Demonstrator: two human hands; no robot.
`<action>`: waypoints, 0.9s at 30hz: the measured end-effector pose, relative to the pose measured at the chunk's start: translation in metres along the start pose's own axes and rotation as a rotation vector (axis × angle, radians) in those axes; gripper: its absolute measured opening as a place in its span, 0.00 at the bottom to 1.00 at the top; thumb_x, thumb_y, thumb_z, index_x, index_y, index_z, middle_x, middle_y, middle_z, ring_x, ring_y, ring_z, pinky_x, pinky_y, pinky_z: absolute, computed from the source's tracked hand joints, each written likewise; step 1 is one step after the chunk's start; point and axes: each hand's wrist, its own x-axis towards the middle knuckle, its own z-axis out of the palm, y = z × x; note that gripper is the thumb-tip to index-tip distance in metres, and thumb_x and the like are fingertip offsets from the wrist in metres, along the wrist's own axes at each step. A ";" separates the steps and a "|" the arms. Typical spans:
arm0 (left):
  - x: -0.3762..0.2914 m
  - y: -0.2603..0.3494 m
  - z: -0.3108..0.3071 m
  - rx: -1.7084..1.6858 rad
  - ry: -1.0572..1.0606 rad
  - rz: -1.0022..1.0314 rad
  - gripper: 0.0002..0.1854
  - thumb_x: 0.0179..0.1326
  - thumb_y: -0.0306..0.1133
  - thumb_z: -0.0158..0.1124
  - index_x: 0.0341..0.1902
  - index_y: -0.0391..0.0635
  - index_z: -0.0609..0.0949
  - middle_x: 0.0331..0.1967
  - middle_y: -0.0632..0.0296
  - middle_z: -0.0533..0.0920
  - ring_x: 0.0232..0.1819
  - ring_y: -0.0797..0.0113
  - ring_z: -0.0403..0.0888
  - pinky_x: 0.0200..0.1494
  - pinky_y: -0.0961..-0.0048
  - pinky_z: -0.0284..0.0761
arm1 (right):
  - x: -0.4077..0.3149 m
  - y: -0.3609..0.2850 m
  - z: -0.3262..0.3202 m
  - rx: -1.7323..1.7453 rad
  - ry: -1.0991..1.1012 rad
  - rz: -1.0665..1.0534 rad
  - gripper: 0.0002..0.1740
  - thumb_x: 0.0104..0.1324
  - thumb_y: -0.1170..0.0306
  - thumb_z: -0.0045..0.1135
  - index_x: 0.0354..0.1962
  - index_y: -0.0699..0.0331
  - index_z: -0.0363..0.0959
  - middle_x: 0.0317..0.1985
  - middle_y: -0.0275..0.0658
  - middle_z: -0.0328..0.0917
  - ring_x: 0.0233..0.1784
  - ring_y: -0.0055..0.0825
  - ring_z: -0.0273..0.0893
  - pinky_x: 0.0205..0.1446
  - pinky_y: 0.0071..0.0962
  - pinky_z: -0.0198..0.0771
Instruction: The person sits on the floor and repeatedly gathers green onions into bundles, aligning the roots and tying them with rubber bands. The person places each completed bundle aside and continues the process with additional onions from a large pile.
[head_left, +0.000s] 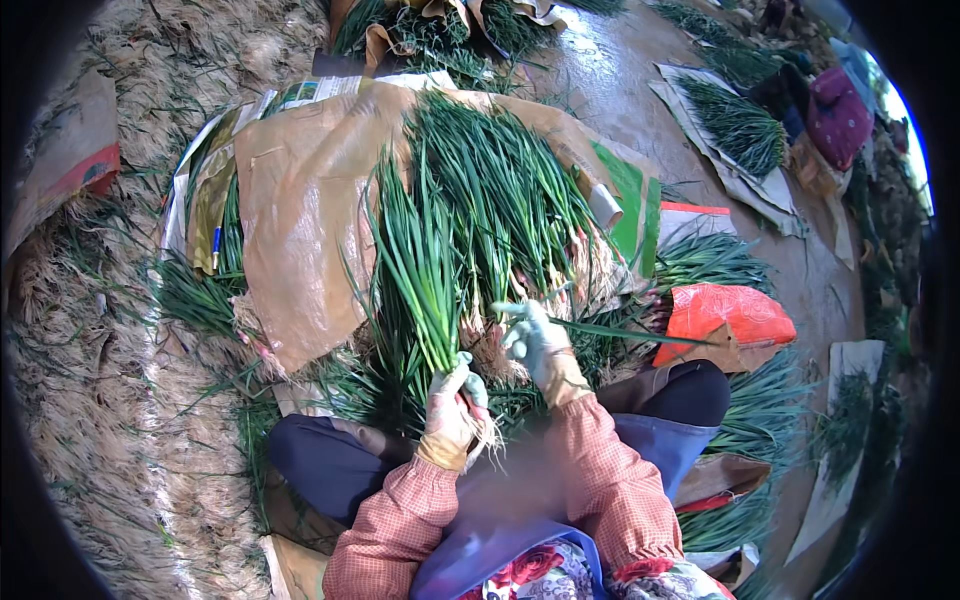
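Note:
My left hand (454, 397), in a pale glove, is closed around the lower stems of a bunch of scallions (424, 277). Its green leaves point away from me, and its pale roots (487, 435) hang below my fist. To the right, my gloved right hand (536, 345) hovers near the root ends of a larger scallion pile (495, 187), fingers apart. A long loose leaf (630, 330) stretches rightward from beside that hand; whether the hand touches it is unclear. The pile rests on brown woven sheeting (307, 225), leaves away from me.
Dry straw-like material (97, 390) covers the ground at left. More scallions (202, 300) lie left of the sheeting. An orange-red bag (727, 322) sits by my right knee, with scallions (757, 420) beyond. Another person's magenta-clad part (840, 116) shows at upper right, beside scallions (731, 124) on sheeting.

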 end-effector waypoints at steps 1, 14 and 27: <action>-0.006 0.001 0.010 0.095 -0.091 -0.095 0.08 0.64 0.35 0.55 0.41 0.45 0.75 0.15 0.64 0.75 0.14 0.70 0.72 0.13 0.76 0.68 | 0.014 0.017 -0.007 -0.094 0.021 0.232 0.17 0.66 0.60 0.53 0.44 0.65 0.74 0.19 0.28 0.68 0.17 0.15 0.62 0.22 0.14 0.57; 0.050 0.023 0.008 0.118 0.057 0.142 0.06 0.62 0.34 0.57 0.36 0.46 0.73 0.15 0.66 0.74 0.16 0.73 0.72 0.14 0.76 0.66 | 0.004 -0.006 -0.008 -0.116 0.298 -0.141 0.17 0.65 0.65 0.54 0.44 0.71 0.73 0.31 0.39 0.77 0.16 0.22 0.70 0.19 0.18 0.68; 0.077 0.022 0.017 0.343 -0.062 0.043 0.13 0.51 0.18 0.61 0.39 0.44 0.73 0.25 0.66 0.76 0.21 0.74 0.75 0.18 0.79 0.72 | 0.008 0.023 -0.047 -0.412 0.093 -0.063 0.14 0.60 0.71 0.59 0.43 0.65 0.69 0.31 0.33 0.75 0.26 0.20 0.68 0.26 0.20 0.65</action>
